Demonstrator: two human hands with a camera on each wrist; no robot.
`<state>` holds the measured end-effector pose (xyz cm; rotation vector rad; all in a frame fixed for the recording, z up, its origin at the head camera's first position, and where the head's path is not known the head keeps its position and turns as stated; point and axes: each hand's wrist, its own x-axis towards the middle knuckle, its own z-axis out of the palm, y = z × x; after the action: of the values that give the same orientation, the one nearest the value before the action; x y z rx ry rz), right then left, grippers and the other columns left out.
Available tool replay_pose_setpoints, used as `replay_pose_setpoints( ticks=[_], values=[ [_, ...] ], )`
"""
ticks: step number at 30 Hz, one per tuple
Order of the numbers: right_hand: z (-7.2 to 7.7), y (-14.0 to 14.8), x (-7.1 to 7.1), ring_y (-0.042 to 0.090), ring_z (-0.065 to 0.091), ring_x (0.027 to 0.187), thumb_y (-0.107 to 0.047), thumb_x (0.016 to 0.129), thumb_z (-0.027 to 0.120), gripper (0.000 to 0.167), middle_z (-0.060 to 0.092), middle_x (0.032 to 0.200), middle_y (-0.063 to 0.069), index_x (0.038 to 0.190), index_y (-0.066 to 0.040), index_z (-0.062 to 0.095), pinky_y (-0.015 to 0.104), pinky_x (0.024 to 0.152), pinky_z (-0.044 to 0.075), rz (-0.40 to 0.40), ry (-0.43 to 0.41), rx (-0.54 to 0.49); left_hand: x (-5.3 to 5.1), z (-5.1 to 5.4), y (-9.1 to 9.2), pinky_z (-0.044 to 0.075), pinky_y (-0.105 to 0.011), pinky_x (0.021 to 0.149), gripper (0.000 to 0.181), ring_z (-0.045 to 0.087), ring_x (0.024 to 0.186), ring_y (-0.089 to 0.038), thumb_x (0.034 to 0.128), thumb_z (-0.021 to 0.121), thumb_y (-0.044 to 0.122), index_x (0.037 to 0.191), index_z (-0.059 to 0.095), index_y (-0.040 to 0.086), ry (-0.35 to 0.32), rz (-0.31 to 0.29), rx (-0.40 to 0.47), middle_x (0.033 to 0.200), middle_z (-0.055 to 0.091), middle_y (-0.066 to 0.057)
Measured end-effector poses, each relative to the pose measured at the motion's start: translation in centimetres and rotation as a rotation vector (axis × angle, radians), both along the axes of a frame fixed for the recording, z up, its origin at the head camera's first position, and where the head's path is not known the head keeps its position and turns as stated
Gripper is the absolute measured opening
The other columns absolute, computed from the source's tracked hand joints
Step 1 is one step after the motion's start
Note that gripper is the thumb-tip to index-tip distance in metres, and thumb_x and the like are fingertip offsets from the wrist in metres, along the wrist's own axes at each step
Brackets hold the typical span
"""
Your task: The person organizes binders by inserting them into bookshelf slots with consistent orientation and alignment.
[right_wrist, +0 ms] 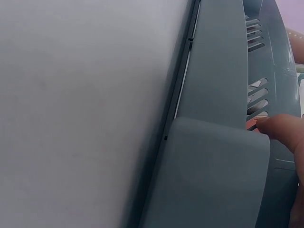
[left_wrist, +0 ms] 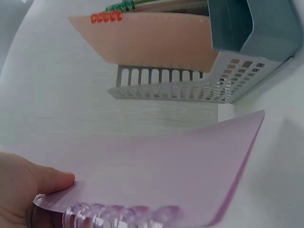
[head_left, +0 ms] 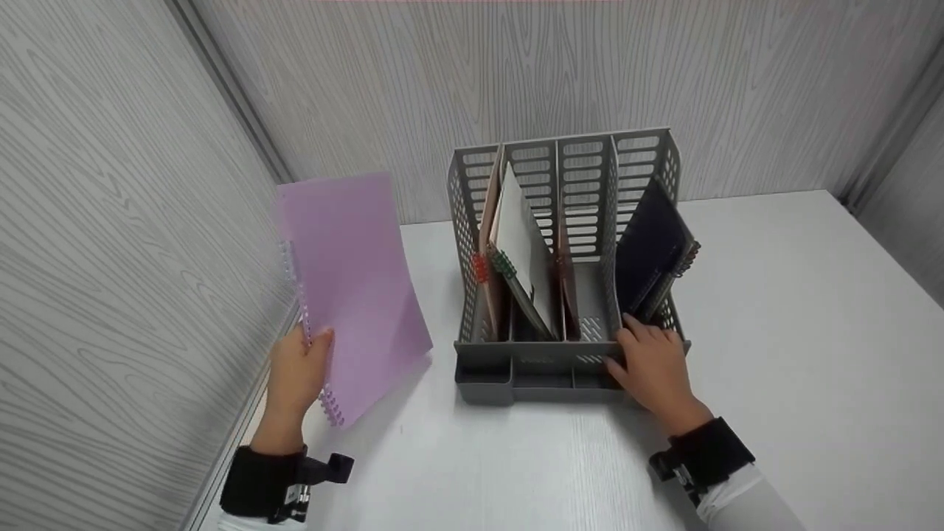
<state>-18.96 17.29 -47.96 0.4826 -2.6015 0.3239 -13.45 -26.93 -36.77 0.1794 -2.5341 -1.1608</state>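
My left hand [head_left: 296,369] holds a purple spiral notebook [head_left: 358,287] by its ringed edge, left of a grey desk file organizer [head_left: 542,355]. In the left wrist view the thumb [left_wrist: 54,179] lies on the notebook's cover, close to the clear rings. My right hand [head_left: 656,369] grips the organizer's low front wall at its right end, fingers over the top and thumb in front. Upright in the organizer's slots are a peach notebook [head_left: 493,221] with red rings, a white-covered notebook [head_left: 518,236] with green rings, a reddish-brown one [head_left: 566,287] and a dark navy one [head_left: 650,247].
The organizer stands on a white table [head_left: 774,317], near a wood-grain back panel [head_left: 354,96]. Another panel [head_left: 110,221] rises close beside the left hand. Small trays [head_left: 542,379] run along the organizer's front.
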Motion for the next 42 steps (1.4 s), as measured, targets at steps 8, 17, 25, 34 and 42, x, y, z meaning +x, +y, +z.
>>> replay_pose_setpoints(
  ticks=[8,17,25,34,42],
  values=[
    [-0.1,-0.1,-0.1,0.039,0.055,0.101,-0.03,0.076,0.075,0.036,0.055,0.125,0.02,0.095,-0.004,0.06,0.048,0.079,0.038,-0.004,0.027,0.016,1.0,2.0,3.7,0.037,-0.022,0.048,0.019,0.045,0.053,-0.019,0.0945,0.05,0.008,0.084,0.054,-0.007,0.389,0.011,-0.048,0.065,0.05,-0.01],
    [-0.1,0.0,-0.1,0.039,0.055,0.1,-0.029,0.076,0.075,0.035,0.056,0.124,0.021,0.094,-0.003,0.06,0.049,0.079,0.038,-0.005,0.046,0.004,0.6,3.1,7.2,0.054,-0.036,0.055,0.03,0.067,0.07,-0.029,0.0958,0.05,0.014,0.106,0.059,-0.012,0.464,-0.078,0.037,0.085,0.067,-0.022],
    [-0.1,0.0,-0.1,0.039,0.055,0.102,-0.031,0.078,0.073,0.034,0.055,0.125,0.02,0.094,-0.004,0.059,0.049,0.082,0.037,-0.01,0.013,0.0,-2.0,2.2,9.9,0.053,-0.043,0.056,0.028,0.066,0.068,-0.028,0.0947,0.051,0.012,0.105,0.059,-0.013,0.498,-0.103,-0.012,0.086,0.067,-0.024],
    [-0.2,0.1,-0.1,0.039,0.054,0.103,-0.031,0.078,0.072,0.034,0.054,0.126,0.02,0.094,-0.004,0.059,0.049,0.084,0.037,-0.01,0.004,-0.004,-6.5,0.9,12.5,0.054,-0.041,0.065,0.031,0.067,0.079,-0.028,0.0973,0.047,0.016,0.116,0.057,-0.008,0.399,-0.08,-0.009,0.094,0.067,-0.022],
    [-0.1,0.0,0.0,0.039,0.055,0.102,-0.026,0.075,0.076,0.034,0.054,0.126,0.02,0.093,-0.004,0.058,0.048,0.08,0.037,-0.01,0.02,0.007,-9.3,-1.2,14.3,0.046,-0.044,0.057,0.031,0.057,0.061,-0.027,0.0972,0.048,0.015,0.12,0.057,-0.004,0.435,-0.02,-0.056,0.065,0.059,-0.017]
  ],
)
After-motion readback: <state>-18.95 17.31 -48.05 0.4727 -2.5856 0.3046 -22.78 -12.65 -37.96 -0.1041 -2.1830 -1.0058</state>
